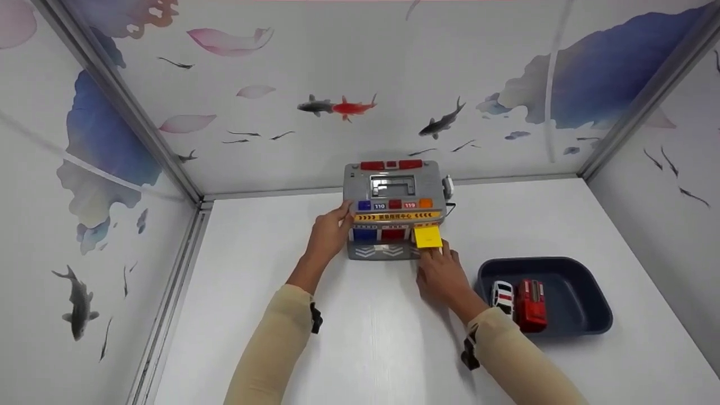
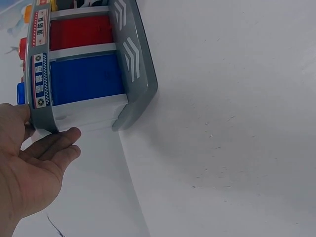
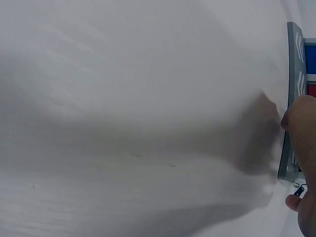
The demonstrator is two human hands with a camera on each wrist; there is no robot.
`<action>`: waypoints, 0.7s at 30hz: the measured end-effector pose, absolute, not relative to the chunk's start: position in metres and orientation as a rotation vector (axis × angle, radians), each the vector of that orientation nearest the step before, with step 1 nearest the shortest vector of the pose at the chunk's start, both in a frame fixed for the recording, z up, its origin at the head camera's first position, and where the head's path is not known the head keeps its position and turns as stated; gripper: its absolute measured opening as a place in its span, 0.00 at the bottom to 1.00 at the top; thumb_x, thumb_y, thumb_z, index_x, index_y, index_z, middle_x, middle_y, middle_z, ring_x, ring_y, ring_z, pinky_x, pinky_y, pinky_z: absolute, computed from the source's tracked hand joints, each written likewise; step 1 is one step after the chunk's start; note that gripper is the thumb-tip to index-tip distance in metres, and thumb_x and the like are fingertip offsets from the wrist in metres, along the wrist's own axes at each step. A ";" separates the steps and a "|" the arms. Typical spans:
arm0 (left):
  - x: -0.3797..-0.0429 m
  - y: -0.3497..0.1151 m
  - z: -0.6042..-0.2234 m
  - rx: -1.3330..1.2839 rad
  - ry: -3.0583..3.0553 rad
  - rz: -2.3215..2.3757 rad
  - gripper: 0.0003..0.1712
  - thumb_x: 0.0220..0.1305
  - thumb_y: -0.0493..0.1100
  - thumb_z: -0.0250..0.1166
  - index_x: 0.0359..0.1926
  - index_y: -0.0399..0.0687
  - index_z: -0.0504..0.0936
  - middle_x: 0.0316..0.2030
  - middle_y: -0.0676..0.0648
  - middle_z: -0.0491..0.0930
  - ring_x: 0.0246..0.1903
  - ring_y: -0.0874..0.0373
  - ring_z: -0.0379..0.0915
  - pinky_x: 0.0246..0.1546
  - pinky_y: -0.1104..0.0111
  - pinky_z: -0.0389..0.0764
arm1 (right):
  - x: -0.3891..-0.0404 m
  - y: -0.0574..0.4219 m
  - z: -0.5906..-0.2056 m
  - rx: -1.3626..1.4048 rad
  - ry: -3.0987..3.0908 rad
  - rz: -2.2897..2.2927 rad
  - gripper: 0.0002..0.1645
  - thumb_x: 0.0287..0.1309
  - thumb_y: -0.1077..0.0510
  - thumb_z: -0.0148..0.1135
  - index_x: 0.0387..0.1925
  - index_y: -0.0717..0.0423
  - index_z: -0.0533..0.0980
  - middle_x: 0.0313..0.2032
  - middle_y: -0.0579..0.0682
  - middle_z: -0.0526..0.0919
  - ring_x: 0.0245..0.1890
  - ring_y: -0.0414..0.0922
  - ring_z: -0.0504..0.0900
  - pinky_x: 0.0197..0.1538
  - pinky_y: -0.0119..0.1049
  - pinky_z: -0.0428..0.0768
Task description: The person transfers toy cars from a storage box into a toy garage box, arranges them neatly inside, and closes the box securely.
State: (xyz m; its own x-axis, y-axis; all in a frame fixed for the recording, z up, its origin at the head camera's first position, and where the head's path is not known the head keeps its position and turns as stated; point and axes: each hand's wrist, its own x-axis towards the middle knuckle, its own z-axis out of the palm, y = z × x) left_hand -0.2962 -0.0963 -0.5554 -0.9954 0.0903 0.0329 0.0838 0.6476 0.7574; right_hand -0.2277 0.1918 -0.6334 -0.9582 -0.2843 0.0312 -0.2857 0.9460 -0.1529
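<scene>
A grey toy garage (image 1: 394,194) with blue and red doors stands against the back wall. Its yellow door (image 1: 428,237) is swung up and out at the right bay. My left hand (image 1: 329,233) holds the garage's left edge, the thumb at the front panel and the other fingers along the side; the left wrist view shows this hand (image 2: 42,163) too. At the right bay, my right hand (image 1: 441,273) reaches beneath the yellow door, fingertips at the opening over the grey ramp (image 1: 377,251). I cannot tell whether those fingers hold anything.
A dark blue tray (image 1: 579,281) stands to the right near my right forearm. Inside it are a white toy car (image 1: 502,297) and a red toy fire truck (image 1: 531,304). A white handset (image 1: 448,187) hangs on the garage's right side. Printed walls (image 1: 394,67) enclose the white table (image 1: 360,349).
</scene>
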 end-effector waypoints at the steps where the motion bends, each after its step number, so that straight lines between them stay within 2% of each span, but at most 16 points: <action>1: -0.296 -0.096 -0.555 0.154 2.852 1.297 0.30 0.88 0.53 0.57 0.82 0.50 0.71 0.77 0.46 0.75 0.79 0.49 0.72 0.81 0.54 0.73 | -0.228 0.192 -0.633 0.450 -3.090 0.248 0.33 0.77 0.55 0.64 0.74 0.65 0.70 0.76 0.65 0.75 0.77 0.68 0.65 0.77 0.68 0.73; 5: -0.299 -0.100 -0.551 0.165 2.883 1.255 0.31 0.89 0.54 0.56 0.82 0.49 0.71 0.76 0.44 0.76 0.79 0.47 0.73 0.81 0.53 0.74 | -0.233 0.189 -0.631 0.444 -3.110 0.235 0.39 0.78 0.54 0.62 0.81 0.65 0.63 0.78 0.66 0.72 0.78 0.69 0.64 0.77 0.68 0.72; 15: -0.297 -0.098 -0.554 0.154 2.871 1.255 0.31 0.89 0.56 0.56 0.83 0.49 0.71 0.76 0.44 0.77 0.79 0.48 0.73 0.81 0.53 0.74 | -0.237 0.186 -0.631 0.365 -3.191 0.264 0.40 0.79 0.53 0.60 0.83 0.63 0.62 0.79 0.67 0.71 0.82 0.70 0.60 0.80 0.71 0.69; 18: -0.297 -0.097 -0.555 0.156 2.865 1.268 0.31 0.88 0.56 0.56 0.82 0.49 0.71 0.76 0.45 0.77 0.79 0.48 0.73 0.81 0.53 0.74 | -0.236 0.187 -0.631 0.365 -3.186 0.270 0.38 0.79 0.53 0.60 0.82 0.63 0.64 0.79 0.66 0.72 0.82 0.70 0.60 0.80 0.71 0.69; 21: -0.298 -0.097 -0.556 0.158 2.867 1.272 0.31 0.88 0.55 0.56 0.82 0.49 0.71 0.76 0.45 0.77 0.79 0.48 0.72 0.81 0.54 0.74 | -0.235 0.188 -0.632 0.390 -3.163 0.260 0.32 0.79 0.53 0.61 0.77 0.61 0.71 0.78 0.64 0.74 0.82 0.70 0.60 0.80 0.71 0.69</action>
